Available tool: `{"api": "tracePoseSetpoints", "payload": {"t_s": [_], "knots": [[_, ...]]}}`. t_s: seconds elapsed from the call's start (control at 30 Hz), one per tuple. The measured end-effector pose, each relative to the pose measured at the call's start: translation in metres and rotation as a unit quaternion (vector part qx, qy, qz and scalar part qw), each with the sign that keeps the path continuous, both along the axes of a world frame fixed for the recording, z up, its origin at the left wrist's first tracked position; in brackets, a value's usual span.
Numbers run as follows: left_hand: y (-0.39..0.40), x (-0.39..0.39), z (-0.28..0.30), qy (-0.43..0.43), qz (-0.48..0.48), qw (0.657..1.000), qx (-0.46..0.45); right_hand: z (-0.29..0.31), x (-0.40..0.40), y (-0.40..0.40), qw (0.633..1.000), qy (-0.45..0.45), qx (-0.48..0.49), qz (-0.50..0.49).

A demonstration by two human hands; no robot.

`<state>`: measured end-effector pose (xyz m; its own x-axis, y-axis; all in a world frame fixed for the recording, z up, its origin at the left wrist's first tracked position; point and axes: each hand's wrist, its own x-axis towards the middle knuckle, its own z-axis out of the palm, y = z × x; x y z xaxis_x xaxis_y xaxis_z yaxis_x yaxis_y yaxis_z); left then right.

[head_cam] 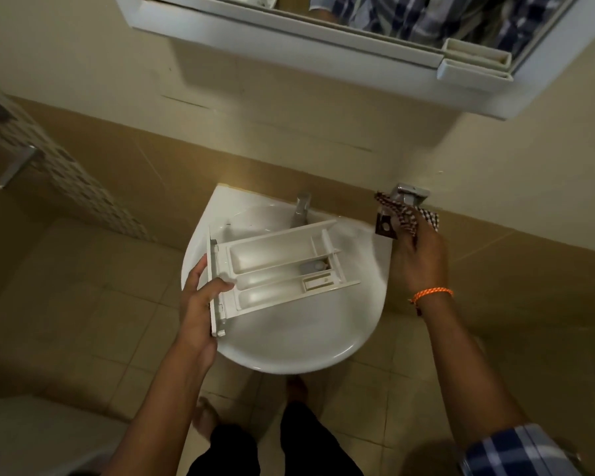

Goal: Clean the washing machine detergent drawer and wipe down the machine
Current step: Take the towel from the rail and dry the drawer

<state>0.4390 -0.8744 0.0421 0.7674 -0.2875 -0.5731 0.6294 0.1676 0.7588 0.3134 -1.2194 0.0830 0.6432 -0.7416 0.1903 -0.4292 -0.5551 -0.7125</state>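
A white detergent drawer [275, 269] with several compartments lies across the white washbasin [289, 341]. My left hand [200, 304] grips the drawer's front panel at its left end, thumb over the inner edge. My right hand [421, 252] is off to the right of the basin and holds a dark checked cloth [406, 214] at a metal wall holder [409, 195]. The washing machine is out of sight.
A chrome tap [301, 207] stands at the back of the basin, just behind the drawer. A white-framed mirror cabinet [323, 46] hangs overhead on the beige wall. A metal handle [14, 170] sticks out at the left. My bare feet [207, 417] stand on the tiled floor below.
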Motion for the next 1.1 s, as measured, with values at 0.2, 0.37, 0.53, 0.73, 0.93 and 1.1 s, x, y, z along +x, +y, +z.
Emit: {"api": "tracePoseSetpoints", "payload": {"t_s": [0.2,0.37,0.53,0.73,0.93,1.1], "knots": [[0.05,-0.013,0.011,-0.034,0.024,0.998,-0.038,0.05,0.003,0.082,0.945,-0.22,0.229,-0.074],[0.136,-0.027,0.02,-0.052,0.072,0.995,-0.047,0.039,-0.001,0.164,0.803,-0.313,0.5,-0.089],[0.265,-0.051,0.027,-0.054,0.125,0.989,-0.061,0.029,-0.003,0.302,0.784,-0.275,0.556,-0.035],[0.44,-0.099,0.05,-0.091,0.192,0.976,-0.052,0.033,0.0,0.477,0.775,-0.278,0.567,0.015],[0.583,-0.152,0.074,-0.092,0.287,0.953,-0.001,0.052,0.007,0.63,0.793,-0.221,0.565,0.059],[0.673,-0.202,0.08,-0.091,0.376,0.921,0.053,0.068,0.024,0.739,0.814,-0.181,0.544,0.09]]}}
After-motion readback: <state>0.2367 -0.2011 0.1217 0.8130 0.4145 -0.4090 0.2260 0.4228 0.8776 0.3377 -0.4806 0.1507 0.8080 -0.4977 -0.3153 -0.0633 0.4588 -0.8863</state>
